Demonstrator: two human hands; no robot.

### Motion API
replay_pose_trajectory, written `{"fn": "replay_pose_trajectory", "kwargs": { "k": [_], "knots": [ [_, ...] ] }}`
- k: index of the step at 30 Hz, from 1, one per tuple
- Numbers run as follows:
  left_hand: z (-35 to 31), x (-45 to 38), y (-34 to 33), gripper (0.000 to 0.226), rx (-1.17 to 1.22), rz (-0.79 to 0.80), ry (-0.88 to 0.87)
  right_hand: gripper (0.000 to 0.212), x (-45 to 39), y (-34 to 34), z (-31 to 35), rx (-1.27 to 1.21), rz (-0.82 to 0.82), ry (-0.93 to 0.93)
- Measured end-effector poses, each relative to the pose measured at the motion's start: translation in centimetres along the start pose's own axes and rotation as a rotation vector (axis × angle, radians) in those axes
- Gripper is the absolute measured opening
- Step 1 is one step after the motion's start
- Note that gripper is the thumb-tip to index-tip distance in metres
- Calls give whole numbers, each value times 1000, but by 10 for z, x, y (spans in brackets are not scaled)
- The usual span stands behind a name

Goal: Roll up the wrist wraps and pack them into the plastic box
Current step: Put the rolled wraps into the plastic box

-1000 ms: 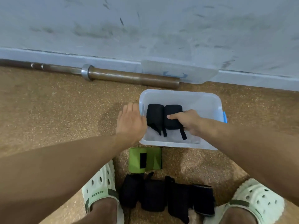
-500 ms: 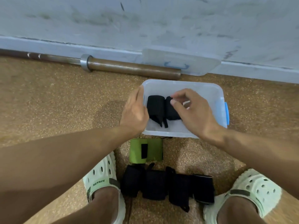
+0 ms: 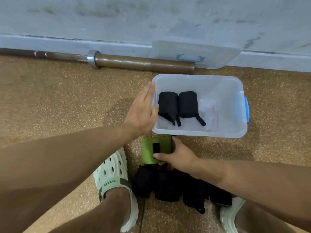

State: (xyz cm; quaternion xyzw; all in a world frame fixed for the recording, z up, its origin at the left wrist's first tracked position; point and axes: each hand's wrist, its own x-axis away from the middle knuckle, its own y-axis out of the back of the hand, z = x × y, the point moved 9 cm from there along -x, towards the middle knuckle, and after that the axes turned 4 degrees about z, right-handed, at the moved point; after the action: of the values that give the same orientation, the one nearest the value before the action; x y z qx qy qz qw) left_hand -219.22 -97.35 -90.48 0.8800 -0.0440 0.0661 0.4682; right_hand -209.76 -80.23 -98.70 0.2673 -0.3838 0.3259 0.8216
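Floor-level right hand (image 3: 179, 155), now on green wrap (image 3: 149, 152)

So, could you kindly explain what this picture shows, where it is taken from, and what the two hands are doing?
There is no machine here: a person wears a camera on the head, looking down at their own arms, feet and the floor. The left hand rests flat against the left wall of the clear plastic box, which holds two rolled black wraps. The right hand reaches for the rolled green wrap lying on the floor in front of the box, its fingers curling round it. More black wraps lie between the pale green shoes. By the wall lie the box's lid and a barbell.
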Motion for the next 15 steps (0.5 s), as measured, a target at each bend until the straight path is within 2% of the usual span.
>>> {"fn": "replay_pose_trajectory", "kwargs": {
  "k": [2,4,5,10,15],
  "knots": [
    [0,0,0,72,-3,-9,14,86,-8,-15,5,-115,-38,-79],
    [-1,0,0,72,-6,-13,9,117,-17,-27,14,-102,-120,-116],
    [-1,0,0,72,-4,-12,7,125,-20,-33,19,-83,-151,-135],
    [-2,2,-1,73,5,-8,0,120,-20,-50,29,18,-225,-174],
    [-3,3,2,72,9,-23,-10,103,-25,-41,19,30,-255,-138]
  ]
}}
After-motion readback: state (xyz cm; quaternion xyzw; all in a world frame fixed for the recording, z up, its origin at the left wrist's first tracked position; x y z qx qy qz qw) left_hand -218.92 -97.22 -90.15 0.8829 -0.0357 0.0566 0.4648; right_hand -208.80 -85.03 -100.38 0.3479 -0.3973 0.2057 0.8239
